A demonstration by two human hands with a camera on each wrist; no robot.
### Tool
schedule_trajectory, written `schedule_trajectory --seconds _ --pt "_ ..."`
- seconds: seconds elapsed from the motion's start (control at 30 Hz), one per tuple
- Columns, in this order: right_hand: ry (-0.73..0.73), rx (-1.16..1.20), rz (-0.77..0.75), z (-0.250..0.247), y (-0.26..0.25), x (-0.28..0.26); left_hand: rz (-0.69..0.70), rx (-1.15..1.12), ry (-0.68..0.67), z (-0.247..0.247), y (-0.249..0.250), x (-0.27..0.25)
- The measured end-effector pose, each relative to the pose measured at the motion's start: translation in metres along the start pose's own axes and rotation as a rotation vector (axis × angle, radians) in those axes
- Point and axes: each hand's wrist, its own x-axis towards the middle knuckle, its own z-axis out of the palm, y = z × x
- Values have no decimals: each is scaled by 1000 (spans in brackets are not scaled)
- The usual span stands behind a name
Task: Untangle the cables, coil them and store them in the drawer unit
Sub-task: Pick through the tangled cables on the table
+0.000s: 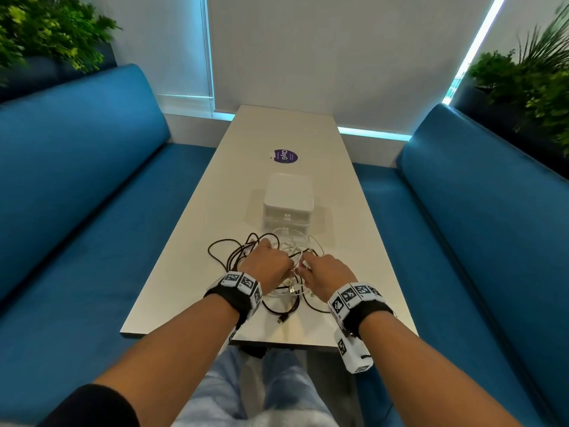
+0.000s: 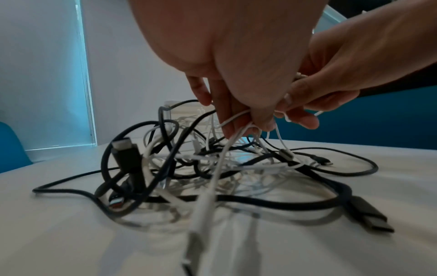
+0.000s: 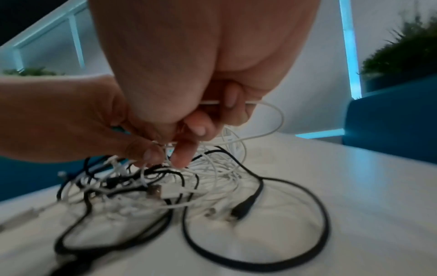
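Observation:
A tangle of black and white cables (image 1: 277,272) lies on the white table (image 1: 354,241), near its front edge. My left hand (image 1: 268,263) hangs over the pile and its fingers pinch white cable strands (image 2: 238,119), lifting them off the heap. My right hand (image 1: 323,272) meets it from the right and grips a thin white cable (image 3: 260,104) that loops out past its curled fingers (image 3: 231,97). Just behind the pile stands the small white drawer unit (image 1: 288,198). Black cables with plugs (image 2: 369,214) trail across the tabletop.
A purple round sticker (image 1: 285,156) lies on the table beyond the drawer unit. Blue upholstered benches (image 1: 77,180) run along both sides of the table. Plants (image 1: 529,81) stand behind the benches. My knees are under the table's near edge.

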Motion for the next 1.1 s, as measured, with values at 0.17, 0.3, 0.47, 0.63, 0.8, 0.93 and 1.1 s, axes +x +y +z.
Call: schedule_trajectory --seconds 0.17,0.3,0.47,0.63,0.8,0.93,1.1 --pt "-17 -151 -62 -4 3 -3 -24 -74 16 4 -1 0" --pt "-91 -72 56 -8 17 1 -54 -28 79 6 2 -4" --pt "-118 -71 138 -6 35 -2 -81 -49 55 11 3 -7" --pt "-105 -69 182 -10 51 -5 -106 -69 -9 9 4 0" --pt "-126 -98 200 -3 51 -6 -85 -35 3 13 13 1" --pt "2 -32 127 9 38 -8 -68 34 -24 11 12 -1" --pt "100 155 41 12 13 -4 -24 35 19 -3 14 4"
